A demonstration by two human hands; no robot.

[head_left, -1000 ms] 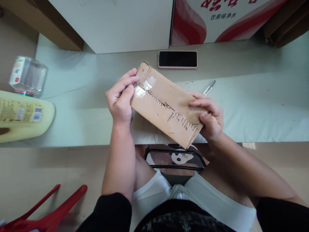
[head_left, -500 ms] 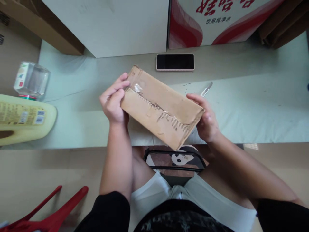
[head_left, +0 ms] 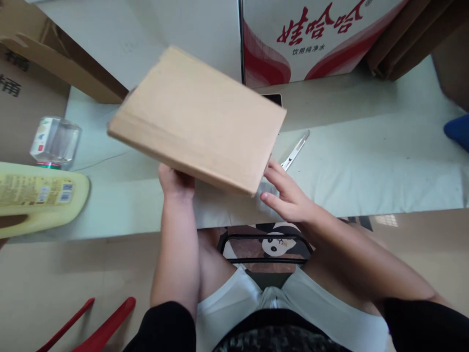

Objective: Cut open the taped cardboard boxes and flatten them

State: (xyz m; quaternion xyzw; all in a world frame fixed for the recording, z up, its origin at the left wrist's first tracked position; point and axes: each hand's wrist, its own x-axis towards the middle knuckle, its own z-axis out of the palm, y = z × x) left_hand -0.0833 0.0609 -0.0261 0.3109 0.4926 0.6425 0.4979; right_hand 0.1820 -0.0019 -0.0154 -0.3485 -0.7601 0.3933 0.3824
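Observation:
A plain brown cardboard box (head_left: 205,120) is held tilted above the table, a broad smooth face toward me. My left hand (head_left: 175,182) supports it from below and behind; most of those fingers are hidden by the box. At the lower right corner, my right hand (head_left: 289,194) has its thumb and fingers apart. Its fingertips reach the box's right edge, and whether they touch is unclear. Just beyond that hand lies a slim silver utility knife (head_left: 296,149) on the pale green cloth. The box covers most of a phone (head_left: 275,99).
A white carton with red lettering (head_left: 315,58) stands at the back beside a plain white carton (head_left: 146,29). To the left lie a clear bottle (head_left: 62,141) and a yellow jug (head_left: 44,195). Folded brown cardboard (head_left: 399,39) leans at the back right. A blue object (head_left: 458,131) shows at the right edge.
The box has been lifted and turned from its torn, taped side to a smooth face, moving up and left. My right hand has loosened from its end. The view has shifted slightly.

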